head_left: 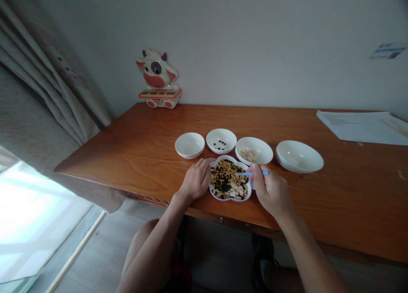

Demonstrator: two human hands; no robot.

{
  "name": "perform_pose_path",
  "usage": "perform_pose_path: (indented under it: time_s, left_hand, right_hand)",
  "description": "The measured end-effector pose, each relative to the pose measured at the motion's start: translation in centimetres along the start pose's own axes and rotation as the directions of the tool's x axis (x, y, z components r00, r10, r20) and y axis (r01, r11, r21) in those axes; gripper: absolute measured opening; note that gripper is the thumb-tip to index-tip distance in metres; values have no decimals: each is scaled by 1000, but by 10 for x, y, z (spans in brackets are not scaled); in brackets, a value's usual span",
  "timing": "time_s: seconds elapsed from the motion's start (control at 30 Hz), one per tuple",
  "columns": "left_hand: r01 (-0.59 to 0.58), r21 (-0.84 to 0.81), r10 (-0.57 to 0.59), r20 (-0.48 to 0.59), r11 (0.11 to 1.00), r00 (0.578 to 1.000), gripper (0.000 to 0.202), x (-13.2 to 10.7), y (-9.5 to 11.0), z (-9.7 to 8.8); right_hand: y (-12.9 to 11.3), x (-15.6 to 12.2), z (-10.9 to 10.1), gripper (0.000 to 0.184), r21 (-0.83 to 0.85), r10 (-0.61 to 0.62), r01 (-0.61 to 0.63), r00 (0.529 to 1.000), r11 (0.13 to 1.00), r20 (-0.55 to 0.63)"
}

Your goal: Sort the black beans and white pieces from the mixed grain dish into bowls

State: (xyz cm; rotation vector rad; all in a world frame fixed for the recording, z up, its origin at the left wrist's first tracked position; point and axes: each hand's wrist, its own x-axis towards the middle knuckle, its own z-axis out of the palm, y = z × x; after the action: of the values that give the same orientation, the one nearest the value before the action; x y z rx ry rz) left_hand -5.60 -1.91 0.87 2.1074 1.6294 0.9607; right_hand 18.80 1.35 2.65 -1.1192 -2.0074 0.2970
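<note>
A flower-shaped tray [214, 194] with a pale lilac rim lies near the table's front edge. Mixed in it are yellow-brown grains [227, 169], black beans [224, 184] and pale flat seeds or nuts [237, 191]. My left hand [198, 177] grips the tray's left rim with curled fingers. Between the thumb and fingers of my right hand [269, 189] is a slim blue utensil [245, 173], its tip over the grains; whether it is tweezers or a spoon is unclear. Behind the tray stand a white bowl [221, 136] with several black beans and another white bowl [263, 150] with pale pieces.
Two more white bowls flank these, a left bowl [190, 145] and a right bowl [299, 157]. A cow-shaped toy keyboard [159, 78] stands at the back left of the wooden table [134, 148]. Papers [366, 125] lie at the back right. A curtain [47, 85] hangs at left.
</note>
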Motion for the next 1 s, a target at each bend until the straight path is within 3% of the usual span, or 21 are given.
perform_pose_path:
  time_s: [1.0]
  left_hand:
    - [-10,4,10,-9,1000,1000,35,1,-1,1]
  right_hand:
    - [0,3,-2,38,3,9,-9,996,1000,94]
